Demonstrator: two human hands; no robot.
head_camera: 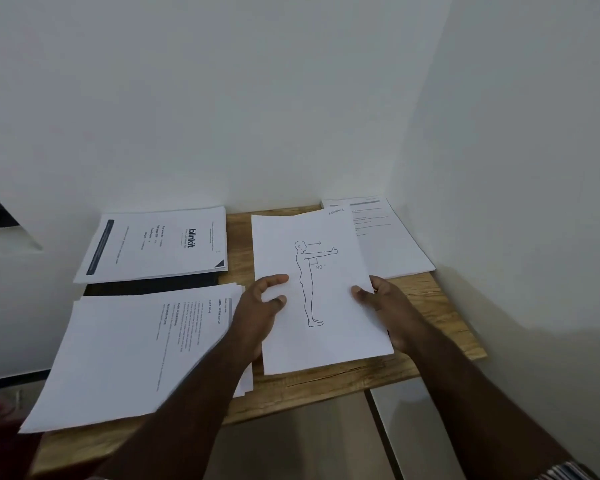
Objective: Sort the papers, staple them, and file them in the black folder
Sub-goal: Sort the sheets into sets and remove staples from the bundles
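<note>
While gripping the figure sheet [321, 289], both hands, left [257, 313] and right [392, 306], clamped on its edges.

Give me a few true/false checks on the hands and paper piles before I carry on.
1. Both hands grip the figure sheet. True: left hand at its left edge, right hand at its right edge.
2. The blinkit pile lies at the far right. False: it lies far left; the far-right pile is plain text.
3. The near-left pile overhangs the table. True.
4. A stapler stands beside the figure sheet. False: none is visible.
5. Something black shows below the blinkit pile. True.
</note>
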